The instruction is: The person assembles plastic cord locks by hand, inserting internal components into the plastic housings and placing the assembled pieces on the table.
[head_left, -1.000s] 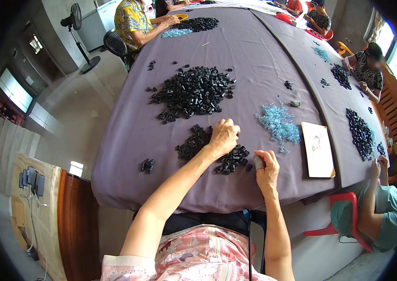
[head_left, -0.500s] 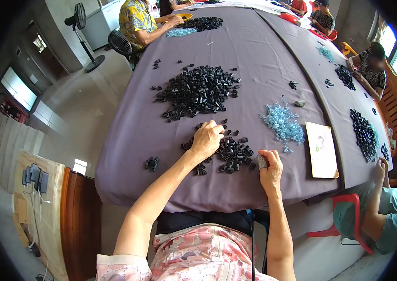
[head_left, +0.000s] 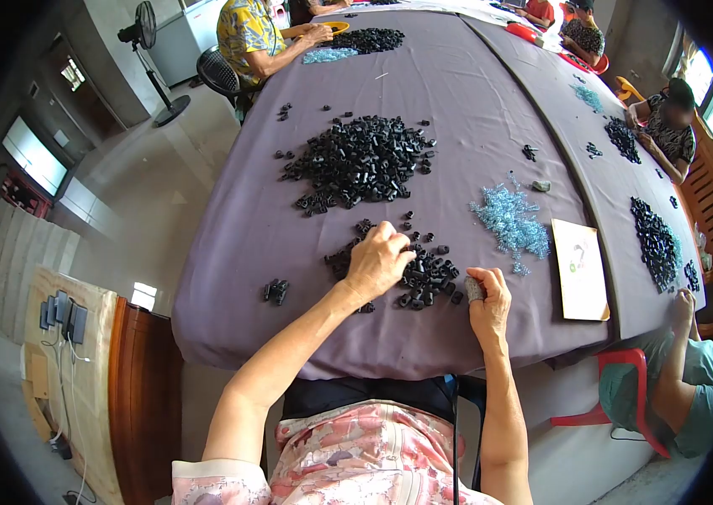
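Observation:
My left hand (head_left: 377, 263) is over the nearer pile of small black parts (head_left: 430, 278), fingers bent together; whatever its fingertips hold is hidden. To its right, my right hand (head_left: 489, 301) is closed, with a grey wrap (head_left: 474, 289) at the thumb; anything pinched in it is too small to make out. Beyond my left hand lies a larger heap of black parts (head_left: 365, 158). A pile of clear blue springs (head_left: 509, 220) sits beyond my right hand. Off to the left is a small cluster of black pieces (head_left: 275, 291).
A grey cloth (head_left: 238, 227) covers the table. On the right lie a card (head_left: 580, 271), a grey stone-like piece (head_left: 541, 186) and another black pile (head_left: 652, 240). Several people sit around the table. A standing fan (head_left: 146, 50) is at the far left.
Compared with a second ago, my left hand has moved slightly left and nearer over the black parts, some of which are more spread out. My right hand stays closed in about the same place.

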{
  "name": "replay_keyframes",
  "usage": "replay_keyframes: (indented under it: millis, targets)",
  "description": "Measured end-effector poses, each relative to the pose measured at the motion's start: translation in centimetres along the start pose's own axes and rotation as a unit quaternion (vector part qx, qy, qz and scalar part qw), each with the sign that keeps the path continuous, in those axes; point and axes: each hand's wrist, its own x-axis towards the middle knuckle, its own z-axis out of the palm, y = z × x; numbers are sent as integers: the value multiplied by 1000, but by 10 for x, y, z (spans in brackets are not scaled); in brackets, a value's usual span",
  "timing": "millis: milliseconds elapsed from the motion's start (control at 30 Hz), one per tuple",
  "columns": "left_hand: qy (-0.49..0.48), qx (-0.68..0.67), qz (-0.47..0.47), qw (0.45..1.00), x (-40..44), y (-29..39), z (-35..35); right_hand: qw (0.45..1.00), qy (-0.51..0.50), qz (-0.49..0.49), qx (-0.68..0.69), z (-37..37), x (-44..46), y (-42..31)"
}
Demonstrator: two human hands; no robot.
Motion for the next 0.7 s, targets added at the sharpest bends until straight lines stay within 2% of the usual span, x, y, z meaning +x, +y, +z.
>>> replay_keyframes:
  millis: [100,267,400,567,700]
  targets:
    - [7,91,61,994,-3,13,16,1000,-1,4,3,-1,2,-4]
    - [28,90,102,990,-2,29,41,1000,7,1,1,0,2,-5]
    - [6,49,152,987,0,25,33,1000,-2,16,5,-1,3,-7]
    - [41,60,89,993,0,-8,4,1000,3,0,15,-1,2,-3]
    - [84,-19,12,996,-9,-40,-11,1000,-3,12,6,-1,1,-1]
